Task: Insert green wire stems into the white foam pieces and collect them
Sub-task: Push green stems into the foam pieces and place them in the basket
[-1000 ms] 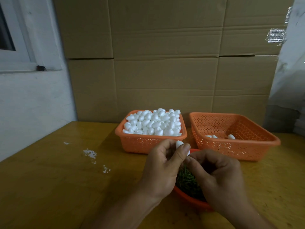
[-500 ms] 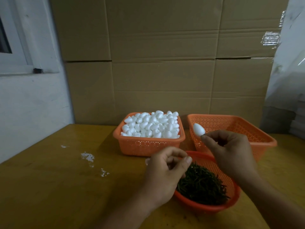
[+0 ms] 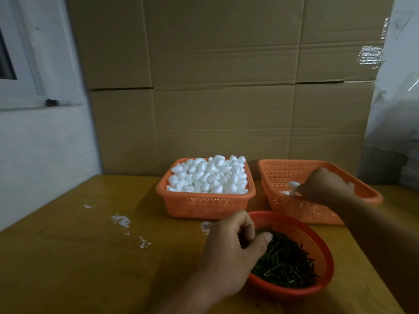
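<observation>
A white foam piece (image 3: 293, 185) is held at the fingertips of the right hand (image 3: 326, 185), inside the right orange basket (image 3: 294, 211) at two o'clock, where another few pieces lie. The left hand (image 3: 233, 250), fingers curled, is dipped into green wire stems (image 3: 288, 266) in the round red basket (image 3: 317, 245); whether one is pinched cannot be told. The left orange basket (image 3: 204, 205) at twelve o'clock is heaped with foam pieces (image 3: 210, 175).

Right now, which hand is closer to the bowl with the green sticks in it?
Left. The left hand reaches over the red bowl's near rim, fingers down at the green wire stems. The right hand is farther back, inside the right orange basket.
</observation>
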`<act>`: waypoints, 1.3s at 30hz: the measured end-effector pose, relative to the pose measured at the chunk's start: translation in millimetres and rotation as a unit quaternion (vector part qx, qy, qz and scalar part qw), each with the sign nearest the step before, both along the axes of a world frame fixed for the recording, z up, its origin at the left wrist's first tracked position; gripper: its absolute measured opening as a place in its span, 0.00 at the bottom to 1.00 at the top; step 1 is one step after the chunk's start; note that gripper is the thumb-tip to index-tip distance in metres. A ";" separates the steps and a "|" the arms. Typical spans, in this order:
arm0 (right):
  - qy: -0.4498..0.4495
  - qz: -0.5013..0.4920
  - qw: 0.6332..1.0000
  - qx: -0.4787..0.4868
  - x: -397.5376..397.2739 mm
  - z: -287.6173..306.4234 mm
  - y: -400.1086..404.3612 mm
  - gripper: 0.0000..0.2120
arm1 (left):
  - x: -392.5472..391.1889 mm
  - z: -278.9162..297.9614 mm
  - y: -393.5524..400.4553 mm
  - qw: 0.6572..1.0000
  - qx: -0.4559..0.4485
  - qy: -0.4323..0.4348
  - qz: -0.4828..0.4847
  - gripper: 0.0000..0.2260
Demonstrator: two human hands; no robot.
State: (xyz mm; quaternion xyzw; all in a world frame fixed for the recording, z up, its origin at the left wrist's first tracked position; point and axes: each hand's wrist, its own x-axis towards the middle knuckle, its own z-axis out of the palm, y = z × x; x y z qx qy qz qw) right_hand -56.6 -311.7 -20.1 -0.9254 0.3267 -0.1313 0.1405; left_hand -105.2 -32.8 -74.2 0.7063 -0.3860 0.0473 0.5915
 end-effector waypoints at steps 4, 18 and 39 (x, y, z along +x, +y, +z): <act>0.038 -0.019 0.999 0.016 6.0 -0.8 -5.6 0.22 | -0.6 1.0 0.2 1.000 0.009 -0.016 0.003 0.09; -0.173 0.125 0.976 0.042 -60.2 3.3 42.0 0.13 | 6.5 5.1 4.8 0.995 0.021 -0.067 0.065 0.15; -0.231 0.230 0.944 0.051 -114.6 -25.8 94.3 0.05 | 136.4 83.9 2.0 0.849 0.466 -0.090 0.232 0.17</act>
